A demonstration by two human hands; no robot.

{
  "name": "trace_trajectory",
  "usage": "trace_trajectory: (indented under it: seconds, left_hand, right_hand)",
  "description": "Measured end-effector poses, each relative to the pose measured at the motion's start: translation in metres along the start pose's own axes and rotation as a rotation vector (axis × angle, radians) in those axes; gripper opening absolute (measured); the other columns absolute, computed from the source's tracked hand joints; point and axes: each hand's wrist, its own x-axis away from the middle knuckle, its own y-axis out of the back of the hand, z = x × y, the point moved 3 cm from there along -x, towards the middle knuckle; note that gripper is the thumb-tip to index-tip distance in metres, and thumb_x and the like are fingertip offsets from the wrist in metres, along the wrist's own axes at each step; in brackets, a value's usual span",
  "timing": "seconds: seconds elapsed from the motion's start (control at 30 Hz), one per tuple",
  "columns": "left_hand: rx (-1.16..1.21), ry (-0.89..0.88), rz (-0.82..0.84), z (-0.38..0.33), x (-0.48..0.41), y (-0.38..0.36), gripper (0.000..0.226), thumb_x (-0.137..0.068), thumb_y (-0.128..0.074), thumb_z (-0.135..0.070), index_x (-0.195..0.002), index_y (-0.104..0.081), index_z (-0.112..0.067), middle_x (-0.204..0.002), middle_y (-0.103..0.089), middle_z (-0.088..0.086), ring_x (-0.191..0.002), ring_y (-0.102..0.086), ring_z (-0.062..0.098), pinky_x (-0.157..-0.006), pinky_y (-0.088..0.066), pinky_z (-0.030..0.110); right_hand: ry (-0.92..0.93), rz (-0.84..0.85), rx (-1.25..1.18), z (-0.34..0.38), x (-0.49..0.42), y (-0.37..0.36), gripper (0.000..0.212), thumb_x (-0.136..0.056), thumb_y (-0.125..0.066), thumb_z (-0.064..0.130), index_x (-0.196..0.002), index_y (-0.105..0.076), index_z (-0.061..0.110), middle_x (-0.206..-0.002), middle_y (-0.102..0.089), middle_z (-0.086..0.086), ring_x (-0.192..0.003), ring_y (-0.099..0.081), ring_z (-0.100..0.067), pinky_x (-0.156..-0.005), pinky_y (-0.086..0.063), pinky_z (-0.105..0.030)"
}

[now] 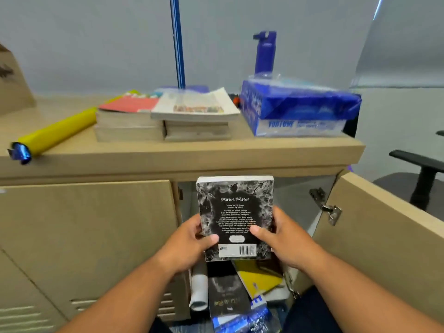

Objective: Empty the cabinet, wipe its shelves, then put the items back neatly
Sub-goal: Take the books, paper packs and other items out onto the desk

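I hold a black-and-grey paperback [234, 207] upright, back cover toward me, in front of the open cabinet [298, 195]. My left hand [189, 246] grips its lower left edge, thumb on the cover. My right hand [283, 239] grips the lower right edge the same way. Below the book, inside the cabinet, lie a dark book [225, 294], a yellow book [259, 278], a white paper roll [199, 289] and a blue foil pack [242, 320]. The cabinet door [379, 241] stands open on the right.
On the cabinet top [168, 155] sit two book stacks [129, 121] [197, 116], a yellow roll [55, 133], a blue paper ream [298, 109] and a blue bottle [265, 52]. A chair armrest [418, 162] is at the right. The left door [84, 236] is closed.
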Motion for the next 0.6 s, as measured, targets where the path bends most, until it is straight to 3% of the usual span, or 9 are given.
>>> trace_trajectory:
  seconds: [0.13,0.2,0.3,0.43,0.53,0.6]
  left_hand:
    - [0.107,-0.116,-0.063,-0.051,0.020,0.020,0.040,-0.096,-0.062,-0.001,-0.126,-0.058,-0.027,-0.117,-0.074,-0.005,-0.110,-0.070,0.015,-0.094,-0.056,0.041]
    - [0.139,-0.187,-0.080,-0.082,0.025,0.034,0.038,-0.098,-0.059,0.000,-0.129,-0.057,-0.023,-0.116,-0.074,-0.002,-0.107,-0.071,0.017,-0.081,-0.059,0.035]
    - [0.154,-0.286,-0.140,-0.129,0.026,0.053,0.039,-0.099,-0.056,0.001,-0.132,-0.056,-0.020,-0.118,-0.074,0.001,-0.110,-0.070,0.022,-0.089,-0.058,0.046]
    - [0.134,-0.385,-0.312,-0.181,0.014,0.077,0.029,-0.097,-0.062,-0.004,-0.122,-0.062,-0.019,-0.110,-0.076,0.003,-0.101,-0.073,0.019,-0.090,-0.058,0.049]
    - [0.108,-0.429,-0.498,-0.211,0.001,0.094,0.033,-0.095,-0.068,-0.012,-0.125,-0.059,-0.023,-0.107,-0.073,0.012,-0.089,-0.075,0.024,-0.074,-0.063,0.049]
    - [0.060,-0.455,-0.604,-0.223,-0.007,0.102,0.055,-0.094,-0.069,-0.012,-0.139,-0.047,-0.033,-0.107,-0.065,0.007,-0.086,-0.071,0.019,-0.061,-0.061,0.032]
  right_hand:
    - [0.080,0.036,0.057,0.044,0.012,0.012,0.076,-0.086,-0.078,0.034,-0.142,-0.027,0.045,-0.122,-0.056,0.027,-0.108,-0.058,0.001,-0.088,-0.044,-0.017]
    - [0.116,-0.014,0.041,0.066,0.013,0.020,0.078,-0.085,-0.079,0.029,-0.144,-0.030,0.044,-0.121,-0.060,0.024,-0.101,-0.064,-0.002,-0.087,-0.055,-0.026]
    - [0.191,-0.137,-0.037,0.104,0.002,0.032,0.074,-0.084,-0.080,0.022,-0.139,-0.036,0.045,-0.120,-0.063,0.019,-0.099,-0.067,-0.008,-0.074,-0.063,-0.031]
    - [0.326,-0.323,-0.077,0.153,-0.022,0.050,0.086,-0.081,-0.083,0.024,-0.146,-0.030,0.045,-0.129,-0.059,0.021,-0.112,-0.063,-0.009,-0.096,-0.055,-0.038]
    - [0.361,-0.417,-0.080,0.183,-0.040,0.060,0.101,-0.082,-0.082,0.026,-0.153,-0.014,0.048,-0.139,-0.052,0.015,-0.122,-0.056,-0.011,-0.104,-0.049,-0.039]
    - [0.390,-0.454,-0.087,0.199,-0.052,0.064,0.096,-0.085,-0.080,0.026,-0.151,-0.014,0.052,-0.144,-0.050,0.012,-0.126,-0.052,-0.012,-0.105,-0.048,-0.041]
